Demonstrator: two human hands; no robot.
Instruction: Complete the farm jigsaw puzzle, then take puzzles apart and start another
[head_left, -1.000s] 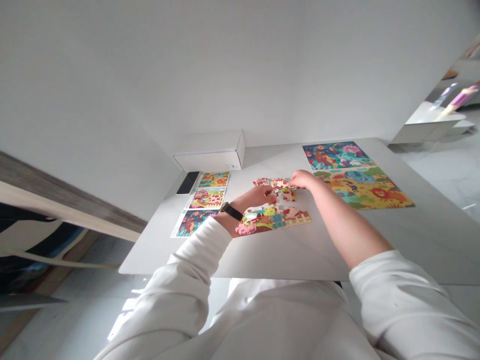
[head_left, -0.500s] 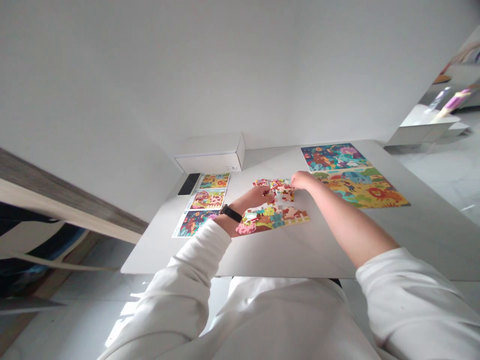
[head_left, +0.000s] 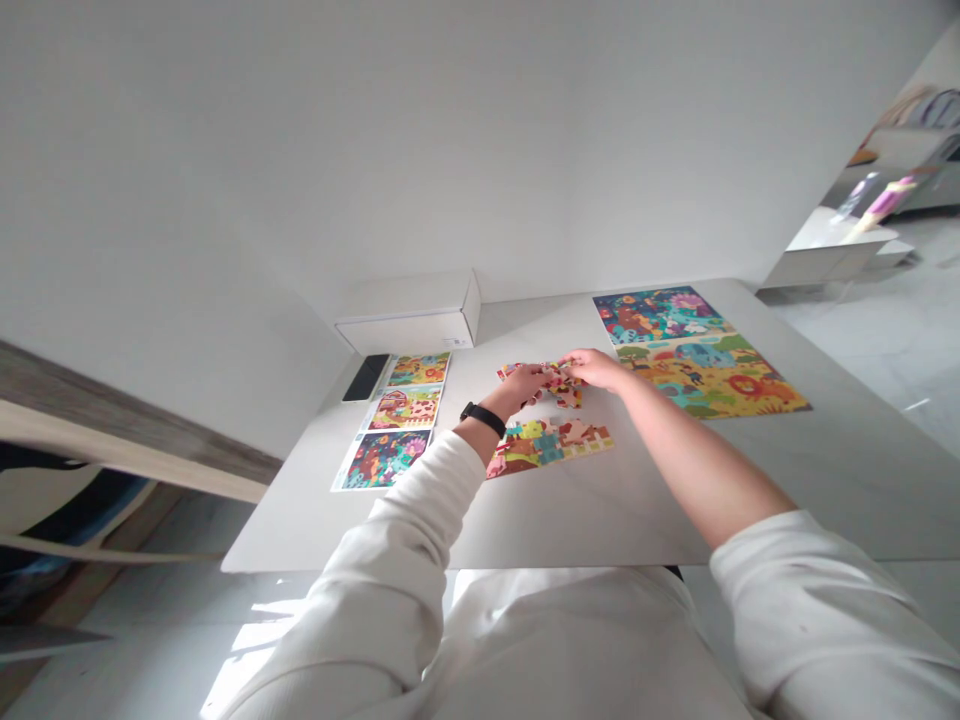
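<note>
My left hand, with a black watch on the wrist, and my right hand meet over a small cluster of jigsaw pieces. Both hands press on that cluster from either side, and the fingers hide part of it. Just nearer to me lies a joined section of colourful jigsaw. Left of my left hand is a column of small printed picture sheets. Right of my right hand lies a large illustrated animal poster.
The white table has its near edge under my sleeves. A white box and a black phone stand at the far left corner. A white low stand with a pink object stands beyond the table at right.
My hands have drawn closer together, with the left hand moving in over the pieces. The loose pieces are bunched more tightly between them, and the whole view has shifted slightly.
</note>
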